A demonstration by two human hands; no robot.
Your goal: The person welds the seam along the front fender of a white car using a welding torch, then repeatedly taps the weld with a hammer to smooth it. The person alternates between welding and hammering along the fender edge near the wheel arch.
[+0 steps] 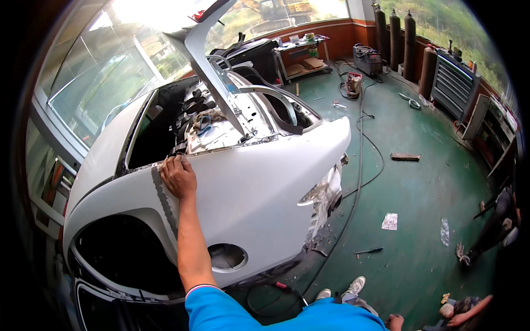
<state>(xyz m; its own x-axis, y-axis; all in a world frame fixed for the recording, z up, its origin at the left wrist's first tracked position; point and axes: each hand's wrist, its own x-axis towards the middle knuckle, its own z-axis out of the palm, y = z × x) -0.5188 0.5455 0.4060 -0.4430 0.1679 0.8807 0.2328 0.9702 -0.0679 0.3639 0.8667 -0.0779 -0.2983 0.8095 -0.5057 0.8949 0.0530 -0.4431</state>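
A white car body with an unpainted rear quarter panel (pixel 265 182) stands in front of me, its trunk open. My left hand (pixel 178 176) lies at the panel's top edge, its fingers curled over the rim. Just beneath the hand, a ragged grey strip (pixel 164 201) runs down towards the wheel arch (pixel 83 248). A round opening (pixel 227 257) sits low in the panel, right of my forearm. My right hand (pixel 395 322) shows only in part at the lower edge, beside my blue shirt; its fingers are too hidden to read.
Cables (pixel 359 182) trail across the green floor, where a screwdriver-like tool (pixel 369 251) and a dark bar (pixel 405 157) lie. Gas cylinders (pixel 409 47), a welding machine (pixel 367 59) and a drawer cabinet (pixel 452 85) stand behind. Another person's arm (pixel 469 313) reaches in at lower right; someone in dark clothes (pixel 499 220) is farther up.
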